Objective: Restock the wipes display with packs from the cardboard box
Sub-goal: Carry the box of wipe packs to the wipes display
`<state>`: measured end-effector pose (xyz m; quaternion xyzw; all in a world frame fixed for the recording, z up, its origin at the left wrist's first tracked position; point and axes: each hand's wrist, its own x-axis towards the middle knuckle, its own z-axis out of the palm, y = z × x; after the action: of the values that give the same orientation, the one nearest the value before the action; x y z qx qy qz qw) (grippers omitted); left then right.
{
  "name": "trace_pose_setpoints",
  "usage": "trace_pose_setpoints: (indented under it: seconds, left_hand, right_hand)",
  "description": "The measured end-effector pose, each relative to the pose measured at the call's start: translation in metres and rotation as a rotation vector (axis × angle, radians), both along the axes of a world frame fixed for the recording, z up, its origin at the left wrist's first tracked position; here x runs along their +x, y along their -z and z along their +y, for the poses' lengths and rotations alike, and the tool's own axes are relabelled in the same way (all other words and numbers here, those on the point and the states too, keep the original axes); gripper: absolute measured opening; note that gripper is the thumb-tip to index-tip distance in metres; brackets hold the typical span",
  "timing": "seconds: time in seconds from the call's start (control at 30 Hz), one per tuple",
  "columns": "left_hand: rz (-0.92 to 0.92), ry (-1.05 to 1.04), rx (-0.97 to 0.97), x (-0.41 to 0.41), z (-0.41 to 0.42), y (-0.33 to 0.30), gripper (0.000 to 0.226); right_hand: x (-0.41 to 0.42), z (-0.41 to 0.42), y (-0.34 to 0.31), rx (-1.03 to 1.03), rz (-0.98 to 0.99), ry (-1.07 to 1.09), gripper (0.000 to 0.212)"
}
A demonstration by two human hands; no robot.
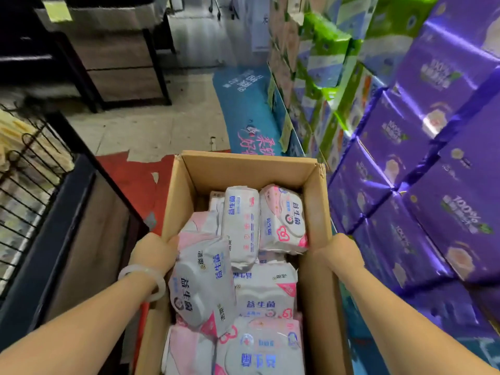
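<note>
The cardboard box (243,169) is held between both hands in the head view, its long axis running straight away from the person and its open top facing up. The left hand (153,253) is wrapped over the left wall, with the fingers curled onto the rim and touching a tilted wipes pack (203,282) that leans against that side. The right hand (339,254) is pressed against the outside of the right wall; its fingers appear bent over the rim, though their tips are hidden by the cardboard. A pale bangle (143,280) is worn on the left wrist.

The packs inside are soft white-and-pink pouches with blue print and rounded lids, piled loosely at mixed angles; an upright pack (240,226) and a lid-up pack (282,220) lie toward the far end. The tilted pack is nearest the left hand, directly beside its fingertips, so it is judged the easiest to be lifted first, once the box has been set down.

No matching pink-and-white packs can be made out on a display. Stacked purple tissue packs (422,169) stand just to the right of the box, with green-topped packs (328,50) further along. A dark wire rack (32,163) is seen to the left, and the floor (151,131) lies beyond.
</note>
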<state>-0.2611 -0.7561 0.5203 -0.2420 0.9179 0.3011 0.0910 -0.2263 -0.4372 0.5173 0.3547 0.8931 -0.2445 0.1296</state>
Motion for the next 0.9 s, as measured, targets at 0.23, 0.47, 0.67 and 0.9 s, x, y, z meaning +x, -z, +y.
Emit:
trace_pose_setpoints:
  seconds: [0.23, 0.47, 0.67, 0.9]
  left_hand:
    - [0.049, -0.177, 0.095, -0.147, 0.0, -0.027, 0.038]
    - [0.067, -0.241, 0.097, -0.32, -0.009, -0.032, 0.042]
    - [0.07, -0.167, 0.044, -0.512, -0.016, -0.041, 0.041]
    - [0.054, -0.071, 0.086, -0.748, -0.014, -0.058, 0.037]
  right_hand:
    - [-0.207, 0.001, -0.029, 0.049, 0.052, -0.207, 0.033]
    - [-0.421, -0.001, -0.043, 0.08, 0.084, -0.333, 0.028]
    - [-0.601, -0.007, -0.037, 0.065, 0.081, -0.308, 0.04]
    - [-0.814, 0.006, -0.038, 0.064, 0.068, -0.294, 0.024]
